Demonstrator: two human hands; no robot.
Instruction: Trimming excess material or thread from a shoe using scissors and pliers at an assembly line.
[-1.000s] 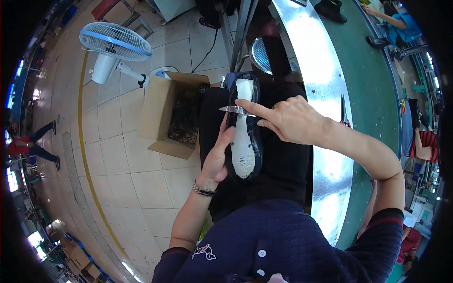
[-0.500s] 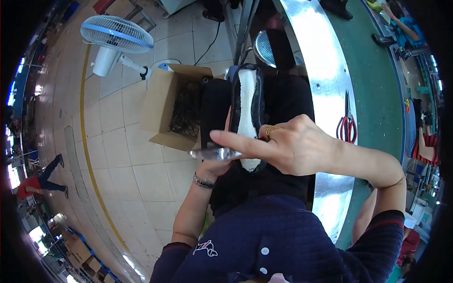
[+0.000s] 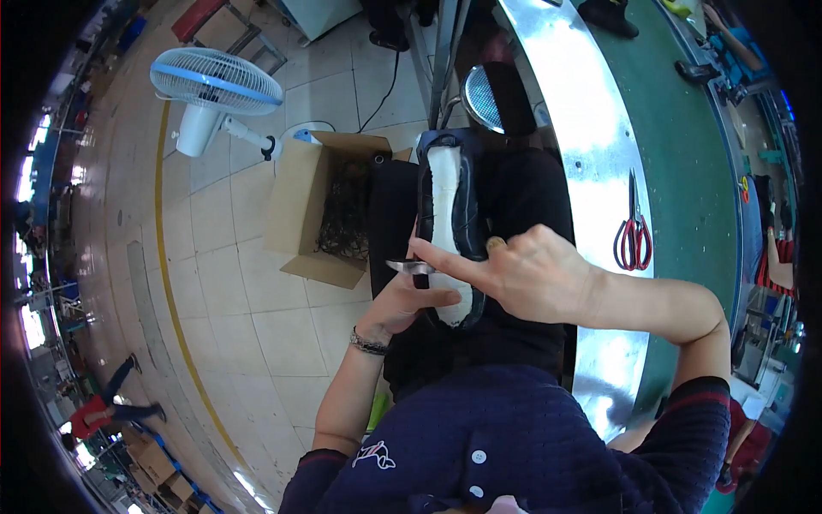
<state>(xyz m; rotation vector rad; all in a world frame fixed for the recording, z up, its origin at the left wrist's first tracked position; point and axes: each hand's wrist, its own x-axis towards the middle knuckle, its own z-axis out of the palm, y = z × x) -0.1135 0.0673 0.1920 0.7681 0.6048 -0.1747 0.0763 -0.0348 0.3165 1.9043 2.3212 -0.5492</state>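
Observation:
A black shoe upper on its form point(image 3: 443, 184) lies lengthwise on my lap, underside up, with a long white strip along its middle. My left hand point(image 3: 398, 307) grips its near left side, thumb laid on the white strip. My right hand point(image 3: 541, 278) reaches across from the right, closed round a knife with a short shiny metal blade point(image 3: 411, 267). Its index finger stretches along the blade, whose tip points left past the shoe's left edge, just above my left fingers. The knife's handle is hidden inside the right hand.
A metal-topped bench point(image 3: 591, 128) runs along my right, with red-handled scissors point(image 3: 634, 244) on it. An open cardboard box point(image 3: 295, 206) holding dark scraps stands left of my knees. Beyond it is a fan point(image 3: 214, 81). A round ridged metal disc point(image 3: 481, 96) sits ahead.
The knife and my right hand have come closer to the shoe, and the blade has shifted right. My left thumb now shows on the white strip. The whole view has shifted slightly.

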